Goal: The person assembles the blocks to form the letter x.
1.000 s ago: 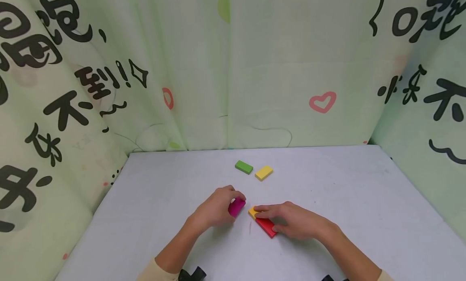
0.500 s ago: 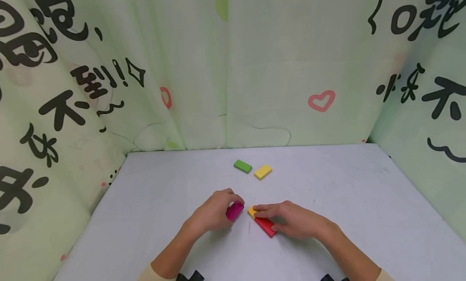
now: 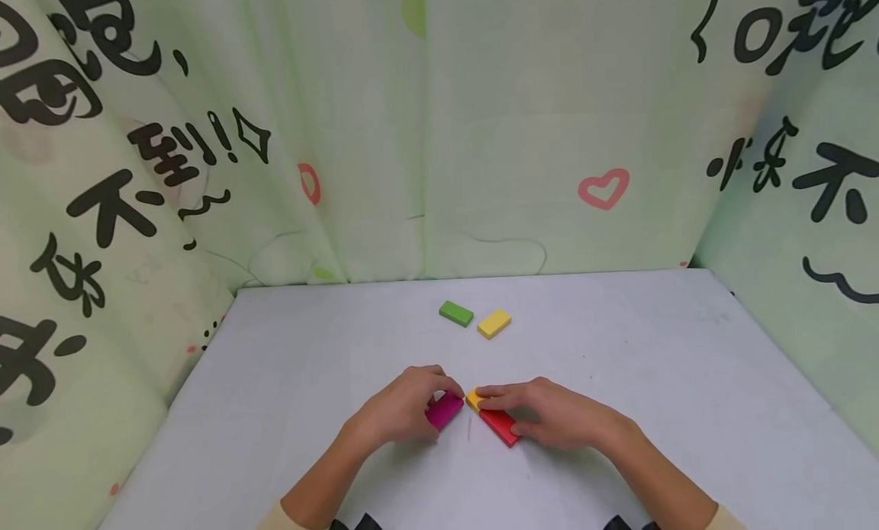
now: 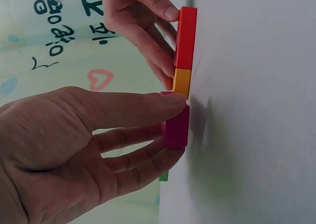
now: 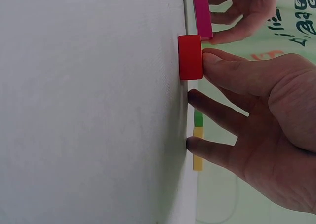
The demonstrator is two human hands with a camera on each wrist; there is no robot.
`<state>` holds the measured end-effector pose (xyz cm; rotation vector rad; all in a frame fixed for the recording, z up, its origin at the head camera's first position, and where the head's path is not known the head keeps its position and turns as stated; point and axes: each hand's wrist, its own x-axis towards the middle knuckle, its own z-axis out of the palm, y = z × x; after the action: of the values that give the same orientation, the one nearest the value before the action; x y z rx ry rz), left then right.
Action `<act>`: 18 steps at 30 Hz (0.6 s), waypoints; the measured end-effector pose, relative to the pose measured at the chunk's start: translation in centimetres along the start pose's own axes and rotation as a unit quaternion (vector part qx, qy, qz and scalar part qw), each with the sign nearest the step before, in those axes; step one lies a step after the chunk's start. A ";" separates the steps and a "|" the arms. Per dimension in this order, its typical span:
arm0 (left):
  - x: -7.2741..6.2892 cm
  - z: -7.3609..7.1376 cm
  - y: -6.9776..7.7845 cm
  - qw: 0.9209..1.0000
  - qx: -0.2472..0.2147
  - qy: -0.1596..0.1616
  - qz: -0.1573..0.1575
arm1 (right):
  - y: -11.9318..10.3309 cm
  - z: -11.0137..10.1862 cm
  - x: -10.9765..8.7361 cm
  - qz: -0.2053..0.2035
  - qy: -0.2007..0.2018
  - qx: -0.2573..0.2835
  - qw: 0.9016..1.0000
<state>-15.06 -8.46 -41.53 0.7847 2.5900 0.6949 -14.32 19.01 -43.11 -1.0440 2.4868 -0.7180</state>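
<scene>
My left hand (image 3: pixel 410 403) pinches a magenta block (image 3: pixel 445 411) between thumb and fingers, low over the white table. In the left wrist view the thumb lies across one end of that block. Just right of it, an orange block (image 3: pixel 473 399) and a red block (image 3: pixel 500 427) lie end to end in a slanted line. My right hand (image 3: pixel 549 414) holds this pair, thumb at the red block's near end and fingertips by the orange one. Two of its other fingers touch the tabletop in the right wrist view. Whether the magenta and orange corners touch, I cannot tell.
Farther back on the white table (image 3: pixel 618 347) lie a green block (image 3: pixel 456 313) and a yellow block (image 3: pixel 494 324), close together. A pale green curtain (image 3: pixel 508 133) with dark writing stands along the table's back and sides.
My left hand has brought the magenta block a little nearer to me and closer to the orange block's end. The right hand and its blocks stay in place.
</scene>
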 end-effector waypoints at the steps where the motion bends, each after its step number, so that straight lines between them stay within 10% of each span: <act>1: 0.0 0.0 0.0 1.000 -0.002 -0.004 0.001 | 0.0 0.0 0.0 0.001 0.000 0.001 1.000; 18: 0.3 0.7 0.0 0.999 0.005 -0.036 0.006 | -0.1 0.0 -0.2 -0.004 0.004 0.005 1.000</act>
<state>-14.96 -7.98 -42.18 0.8139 2.5275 0.6463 -14.16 19.11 -43.07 -1.0497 2.4859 -0.7375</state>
